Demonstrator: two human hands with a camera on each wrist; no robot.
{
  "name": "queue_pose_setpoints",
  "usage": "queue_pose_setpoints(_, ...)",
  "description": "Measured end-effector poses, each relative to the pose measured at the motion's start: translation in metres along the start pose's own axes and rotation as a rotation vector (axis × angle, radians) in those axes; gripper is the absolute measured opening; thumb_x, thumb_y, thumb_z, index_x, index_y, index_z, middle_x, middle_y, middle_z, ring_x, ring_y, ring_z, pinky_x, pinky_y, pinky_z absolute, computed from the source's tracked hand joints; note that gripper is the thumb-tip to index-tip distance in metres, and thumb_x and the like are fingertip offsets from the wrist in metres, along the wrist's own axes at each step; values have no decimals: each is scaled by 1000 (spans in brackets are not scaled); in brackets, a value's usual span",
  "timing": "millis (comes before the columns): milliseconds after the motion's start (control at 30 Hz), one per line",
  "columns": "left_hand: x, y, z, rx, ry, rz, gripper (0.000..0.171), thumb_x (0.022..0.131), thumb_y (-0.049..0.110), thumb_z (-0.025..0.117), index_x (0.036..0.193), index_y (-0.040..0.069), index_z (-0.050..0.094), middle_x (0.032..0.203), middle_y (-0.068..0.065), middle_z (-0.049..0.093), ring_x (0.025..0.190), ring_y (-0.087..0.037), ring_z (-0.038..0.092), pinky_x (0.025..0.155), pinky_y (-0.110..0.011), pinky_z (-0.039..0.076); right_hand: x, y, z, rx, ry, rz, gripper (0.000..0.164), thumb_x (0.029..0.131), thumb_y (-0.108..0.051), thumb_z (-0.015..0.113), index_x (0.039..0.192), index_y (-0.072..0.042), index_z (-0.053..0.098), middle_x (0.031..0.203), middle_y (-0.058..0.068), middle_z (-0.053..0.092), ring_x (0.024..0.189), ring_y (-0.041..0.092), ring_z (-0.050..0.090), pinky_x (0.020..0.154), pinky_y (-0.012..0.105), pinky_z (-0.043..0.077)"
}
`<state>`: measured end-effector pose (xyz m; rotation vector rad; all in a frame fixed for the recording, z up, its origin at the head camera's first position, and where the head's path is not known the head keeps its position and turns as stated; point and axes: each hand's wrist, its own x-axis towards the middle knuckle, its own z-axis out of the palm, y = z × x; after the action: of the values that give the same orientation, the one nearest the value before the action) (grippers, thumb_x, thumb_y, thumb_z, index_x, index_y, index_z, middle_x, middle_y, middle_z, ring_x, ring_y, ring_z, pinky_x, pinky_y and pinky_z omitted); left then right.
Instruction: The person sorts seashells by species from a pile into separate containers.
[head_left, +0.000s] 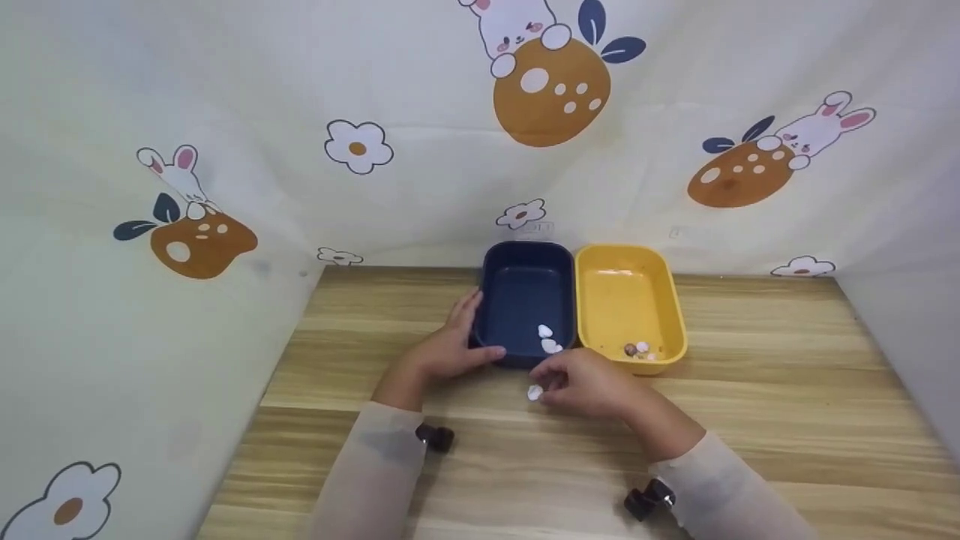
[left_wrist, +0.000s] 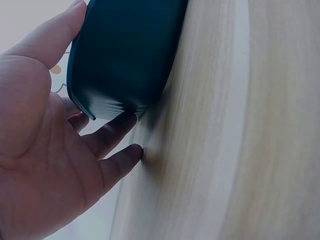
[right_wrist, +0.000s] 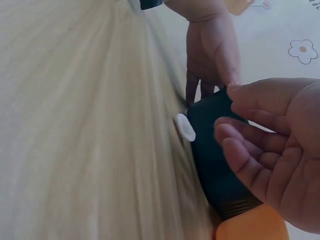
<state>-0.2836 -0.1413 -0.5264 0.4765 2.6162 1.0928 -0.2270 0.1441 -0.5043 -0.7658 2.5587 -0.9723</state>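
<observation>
A dark blue bin (head_left: 527,300) stands on the table beside a yellow bin (head_left: 626,300). My left hand (head_left: 454,346) rests against the blue bin's near left corner, fingers fairly straight along its side and thumb at the front rim. My right hand (head_left: 589,382) is in front of the bins, its fingers loosely bent. A small white shell-like piece (head_left: 535,392) is close to its fingertips. In the right wrist view the white piece (right_wrist: 185,127) appears apart from the fingers, near the blue bin's front wall. Two similar white pieces (head_left: 549,345) lie inside the blue bin.
Inside the yellow bin's near end are several small pieces (head_left: 637,348), whitish and brown. A printed cloth (head_left: 420,195) hangs behind and beside the wooden table (head_left: 765,390). Each sleeve carries a black wrist device (head_left: 649,499).
</observation>
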Motion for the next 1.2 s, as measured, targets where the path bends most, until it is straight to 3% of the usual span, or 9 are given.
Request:
queue_pose_setpoints(367, 0, 0, -2, 0, -16, 12, 118, 92, 66, 74, 174, 25, 0, 183, -3, -4, 165, -37, 22, 133, -57, 28, 4, 8, 14, -56, -12, -11, 31, 88, -15, 83, 119, -12, 81, 95, -5, 80, 85, 7, 68, 80, 30, 59)
queue_pose_setpoints(633, 0, 0, -2, -4, -13, 22, 118, 92, 66, 74, 174, 23, 2, 183, -4, -3, 165, -39, 24, 132, -57, 29, 6, 10, 22, -81, -19, -78, 25, 86, -8, 81, 110, -12, 82, 97, -3, 78, 88, 10, 68, 81, 29, 58)
queue_pose_setpoints(867, -1, 0, -1, -4, -11, 10, 116, 93, 62, 75, 174, 24, 1, 183, -2, -4, 163, -40, 27, 132, -57, 30, 9, 13, 26, -122, -5, -111, 21, 85, -6, 80, 103, -15, 83, 93, -5, 77, 88, 10, 66, 80, 28, 57)
queue_pose_setpoints(1200, 0, 0, -1, -1, -17, 8, 118, 92, 66, 74, 174, 24, 1, 183, -3, -4, 164, -39, 25, 132, -57, 29, 6, 9, 22, -117, -20, -91, 16, 88, -12, 81, 102, -20, 83, 93, -9, 75, 87, 7, 65, 80, 28, 56)
